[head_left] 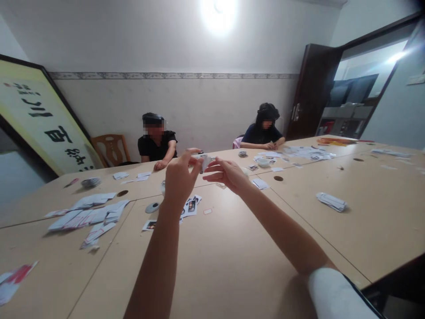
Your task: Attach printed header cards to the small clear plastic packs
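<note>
Above the middle of the table, my left hand (181, 175) pinches a small white piece of paper (205, 163) between thumb and fingers. My right hand (229, 174) meets it from the right, its fingertips closed at the paper's edge. A small dark thing shows by the left fingertips, too little of it to name. Beneath my left forearm lie printed photo cards (191, 207), partly hidden by it. A grey disc (152, 207) is left of that wrist, and a tiny red-edged slip (207, 212) lies below the hands.
Stacks of white paper pieces (89, 215) spread over the left of the table (232, 266). A folded white bundle (331, 201) lies at right. Two people (157, 141) (262, 130) sit across, near more papers (308, 153) and a bowl (264, 163). Round holes (278, 178) pierce the tabletop.
</note>
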`<action>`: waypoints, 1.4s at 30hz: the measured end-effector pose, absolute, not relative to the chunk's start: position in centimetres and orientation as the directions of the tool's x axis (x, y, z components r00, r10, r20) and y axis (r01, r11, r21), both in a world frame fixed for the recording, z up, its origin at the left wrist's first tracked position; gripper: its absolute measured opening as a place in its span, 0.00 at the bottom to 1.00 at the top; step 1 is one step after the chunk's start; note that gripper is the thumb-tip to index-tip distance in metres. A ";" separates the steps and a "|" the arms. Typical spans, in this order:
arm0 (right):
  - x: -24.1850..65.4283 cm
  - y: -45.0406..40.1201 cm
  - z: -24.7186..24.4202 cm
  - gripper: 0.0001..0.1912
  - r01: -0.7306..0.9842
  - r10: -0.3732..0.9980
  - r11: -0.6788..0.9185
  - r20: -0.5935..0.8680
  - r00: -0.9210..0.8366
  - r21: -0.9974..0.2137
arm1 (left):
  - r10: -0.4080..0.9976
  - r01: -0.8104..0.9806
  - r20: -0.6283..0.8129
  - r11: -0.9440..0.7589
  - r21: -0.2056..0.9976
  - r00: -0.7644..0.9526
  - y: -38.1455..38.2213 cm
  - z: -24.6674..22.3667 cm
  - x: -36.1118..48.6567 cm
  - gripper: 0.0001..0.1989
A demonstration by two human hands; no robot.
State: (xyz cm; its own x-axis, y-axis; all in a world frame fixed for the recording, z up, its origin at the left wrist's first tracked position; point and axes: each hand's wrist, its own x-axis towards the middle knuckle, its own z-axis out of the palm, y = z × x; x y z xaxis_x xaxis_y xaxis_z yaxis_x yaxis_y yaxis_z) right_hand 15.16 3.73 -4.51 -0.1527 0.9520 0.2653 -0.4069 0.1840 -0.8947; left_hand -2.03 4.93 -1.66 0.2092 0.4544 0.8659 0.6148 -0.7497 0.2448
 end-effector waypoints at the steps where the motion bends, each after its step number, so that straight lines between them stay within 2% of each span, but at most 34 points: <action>1: 14.8 3.9 -4.3 0.16 -0.476 0.952 0.176 0.272 -0.141 -0.861 | 0.432 0.616 0.872 -0.758 0.213 0.231 4.9 -1.8 -1.8 0.13; 4: 14.5 4.4 -4.0 0.13 -0.565 0.953 0.169 0.280 -0.114 -0.807 | 0.372 0.624 0.885 -0.771 0.127 0.280 4.6 -2.0 -1.2 0.11; 9: 14.9 4.4 -4.2 0.09 -0.574 0.950 0.194 0.298 -0.091 -0.795 | 0.318 0.643 0.885 -0.766 0.027 0.341 4.4 -2.3 -0.2 0.07; 19: 16.2 4.6 -4.5 0.10 -0.497 0.938 0.291 0.345 -0.018 -0.817 | 0.407 0.592 0.848 -0.793 0.143 0.341 5.1 -2.7 0.0 0.12; 22: 16.4 4.2 -4.1 0.10 -0.450 0.924 0.336 0.381 -0.012 -0.828 | 0.423 0.538 0.845 -0.818 0.202 0.326 5.1 -2.5 -0.2 0.15; 25: 16.7 3.8 -3.6 0.09 -0.402 0.881 0.407 0.468 -0.063 -0.820 | 0.467 0.419 0.832 -0.848 0.325 0.299 4.8 -2.0 -0.6 0.18; 29: 17.4 3.6 -3.4 0.13 -0.379 0.839 0.447 0.527 -0.137 -0.810 | 0.555 0.297 0.796 -0.823 0.484 0.242 4.5 -1.7 -0.6 0.14; 34: 17.9 3.3 -3.3 0.18 -0.306 0.814 0.496 0.558 -0.162 -0.813 | 0.651 0.191 0.731 -0.759 0.622 0.206 4.4 -1.9 -0.3 0.11; 42: 17.6 2.4 -3.0 0.23 -0.201 0.782 0.604 0.622 -0.039 -0.771 | 0.746 -0.059 0.643 -0.644 0.763 0.173 4.0 -1.8 -0.2 0.14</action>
